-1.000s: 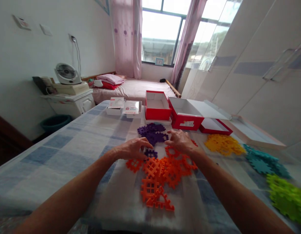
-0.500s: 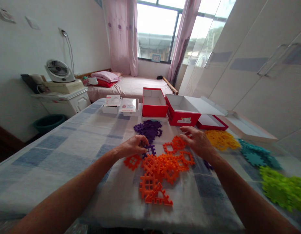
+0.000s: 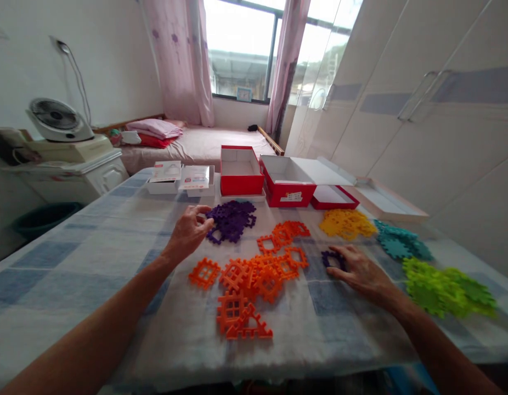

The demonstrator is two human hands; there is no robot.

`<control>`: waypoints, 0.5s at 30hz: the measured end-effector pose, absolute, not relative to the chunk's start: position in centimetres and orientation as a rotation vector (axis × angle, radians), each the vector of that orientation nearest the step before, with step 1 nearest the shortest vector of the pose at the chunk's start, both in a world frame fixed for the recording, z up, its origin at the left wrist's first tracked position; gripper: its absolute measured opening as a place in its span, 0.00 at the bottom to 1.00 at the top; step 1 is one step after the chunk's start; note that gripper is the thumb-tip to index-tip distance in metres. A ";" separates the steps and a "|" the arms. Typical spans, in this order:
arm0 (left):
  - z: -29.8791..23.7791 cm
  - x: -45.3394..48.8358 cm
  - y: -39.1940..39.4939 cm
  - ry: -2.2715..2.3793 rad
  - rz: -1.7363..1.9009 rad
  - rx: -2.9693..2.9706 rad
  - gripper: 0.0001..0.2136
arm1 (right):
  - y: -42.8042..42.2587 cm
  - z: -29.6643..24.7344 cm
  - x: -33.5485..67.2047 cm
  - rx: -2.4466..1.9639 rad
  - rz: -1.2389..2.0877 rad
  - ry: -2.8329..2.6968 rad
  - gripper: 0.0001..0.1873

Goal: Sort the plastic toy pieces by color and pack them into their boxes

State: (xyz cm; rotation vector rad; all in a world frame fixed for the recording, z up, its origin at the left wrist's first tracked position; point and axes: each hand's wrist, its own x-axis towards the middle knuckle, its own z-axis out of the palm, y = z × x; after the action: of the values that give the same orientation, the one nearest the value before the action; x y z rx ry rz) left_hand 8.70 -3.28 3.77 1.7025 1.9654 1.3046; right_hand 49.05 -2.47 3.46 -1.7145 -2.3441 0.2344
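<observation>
My left hand [image 3: 188, 231] is curled at the left edge of the purple pile [image 3: 232, 218], its fingertips pinched on a purple grid piece [image 3: 213, 236]. My right hand [image 3: 358, 269] lies flat on the checked tablecloth [image 3: 93, 241] with fingers spread. Its fingertips touch a lone purple piece [image 3: 331, 258] to the right of the orange pile [image 3: 258, 269]. Between my hands the orange grid pieces lie spread out, with an orange triangle and square [image 3: 241, 318] nearest me.
Yellow [image 3: 346, 223], teal [image 3: 398, 244] and green [image 3: 445, 285] piles lie to the right. Red open boxes [image 3: 241, 184] [image 3: 287, 193], a red lid [image 3: 334, 198] and small white boxes [image 3: 180, 180] stand at the back. A fan [image 3: 56, 118], a bed and wardrobe doors surround the table.
My left hand moved a purple piece from beside the orange pile up to the purple pile. My right hand swung right and down onto a lone purple piece. The view shifted right.
</observation>
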 end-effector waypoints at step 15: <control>6.8 7.3 -10.9 1.710 0.175 2.172 0.23 | -1.3 4.1 47.7 -1.695 0.412 -2.375 0.18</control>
State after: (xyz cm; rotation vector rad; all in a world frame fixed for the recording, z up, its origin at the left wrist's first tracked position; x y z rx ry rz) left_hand 7.28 -10.89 6.81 2.1717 1.7100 0.1753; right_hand 47.71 -1.27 4.11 -1.6951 -2.3750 0.4118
